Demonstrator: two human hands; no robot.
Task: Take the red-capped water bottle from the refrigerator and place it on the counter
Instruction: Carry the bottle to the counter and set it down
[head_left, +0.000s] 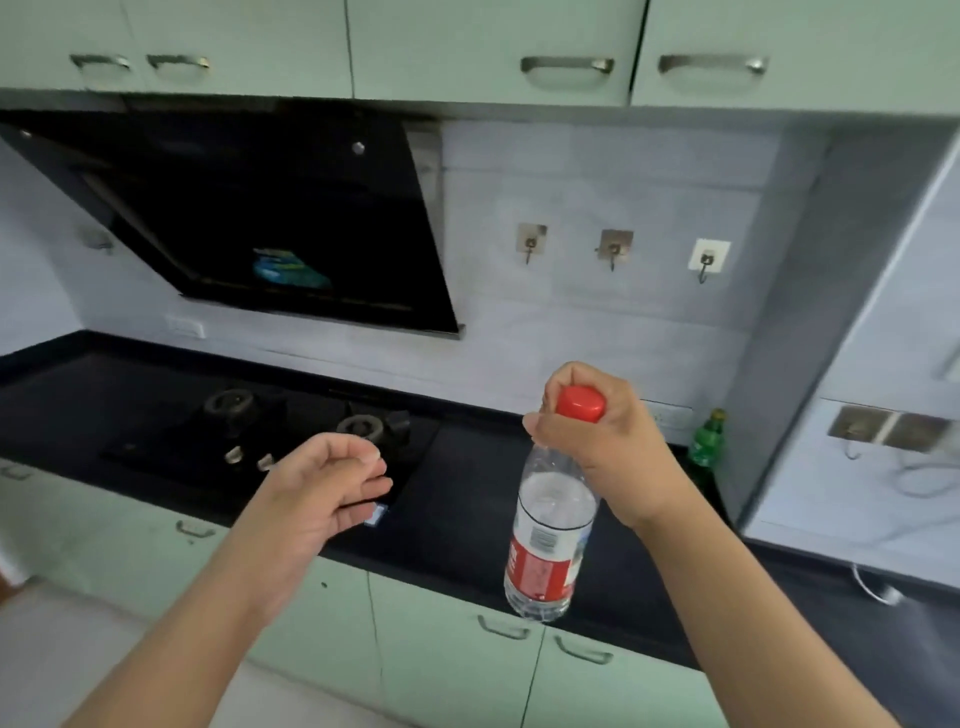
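A black counter (467, 499) runs under pale green cabinets, with a gas hob (291, 441) at ten o'clock. The right hand (597, 441) is closed around the neck of the red-capped water bottle (550, 525), which hangs tilted above the counter's front edge. At nine o'clock from it, the left hand (322, 493) is loosely curled and holds nothing.

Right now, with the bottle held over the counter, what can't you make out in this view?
- Water bottle base: whether it touches the counter is unclear from the head view.
- Bottle neck: covered by the right hand and its grip.
- Label text: too small and blurred.
- Green bottle bottom: hidden behind the right wrist.
- Refrigerator: out of frame.
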